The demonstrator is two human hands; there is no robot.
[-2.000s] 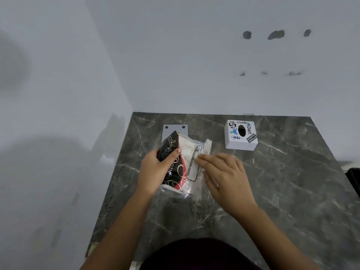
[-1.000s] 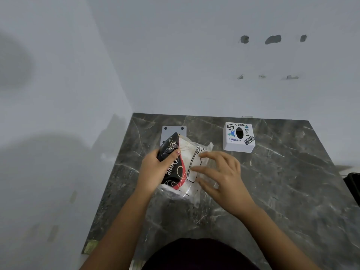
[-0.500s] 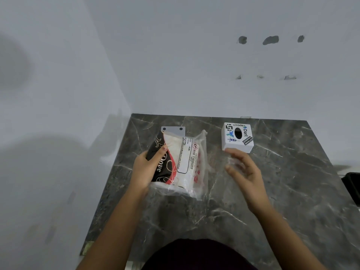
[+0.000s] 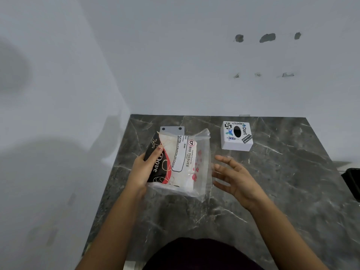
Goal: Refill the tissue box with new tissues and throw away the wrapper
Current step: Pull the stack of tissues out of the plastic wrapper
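Observation:
A pack of tissues in a clear plastic wrapper (image 4: 183,162), printed black, red and white, stands on the dark marble table (image 4: 282,191). My left hand (image 4: 145,168) grips its left side, thumb on the black print. My right hand (image 4: 233,178) hovers just right of the wrapper with its fingers spread, holding nothing. The white cube tissue box (image 4: 236,135), covered in stickers and with a dark oval opening on top, sits at the back right of the pack, apart from both hands.
White walls close the table on the left and at the back. A dark object (image 4: 352,182) shows at the right edge of the frame, beyond the table. Bare marble lies in front of and to the right of the pack.
My right hand has come off the wrapper and opened to its right. The pack has been turned more upright in my left hand, its label now facing up.

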